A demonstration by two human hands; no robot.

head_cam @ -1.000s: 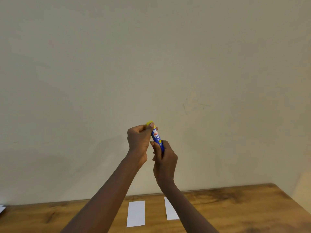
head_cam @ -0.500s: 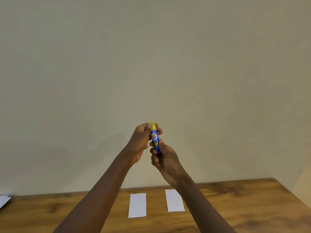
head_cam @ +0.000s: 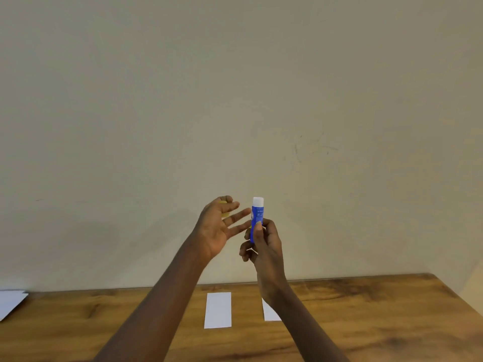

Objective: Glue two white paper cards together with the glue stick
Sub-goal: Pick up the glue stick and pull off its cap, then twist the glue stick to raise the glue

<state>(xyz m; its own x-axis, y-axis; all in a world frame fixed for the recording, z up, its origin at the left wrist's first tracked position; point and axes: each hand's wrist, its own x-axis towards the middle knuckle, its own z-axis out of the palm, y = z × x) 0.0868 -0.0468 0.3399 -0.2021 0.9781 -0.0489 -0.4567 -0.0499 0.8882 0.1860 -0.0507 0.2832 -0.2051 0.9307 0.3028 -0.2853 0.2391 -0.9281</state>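
My right hand (head_cam: 265, 245) grips the blue glue stick (head_cam: 257, 214) upright in front of the wall, its white tip bare at the top. Just to its left, my left hand (head_cam: 215, 232) pinches the yellow cap (head_cam: 224, 212) near the thumb and curled forefinger, with the other fingers stretched toward the stick. Two white paper cards lie side by side on the wooden table (head_cam: 379, 309) below. The left card (head_cam: 218, 309) is in full view. My right forearm covers part of the right card (head_cam: 269, 313).
Another white sheet (head_cam: 10, 301) lies at the table's far left edge. A plain beige wall rises right behind the table. The table's right edge runs diagonally at the lower right.
The yellow cap has come off the glue stick and moved left in my left hand, exposing the white tip. The left hand's fingers have spread out.
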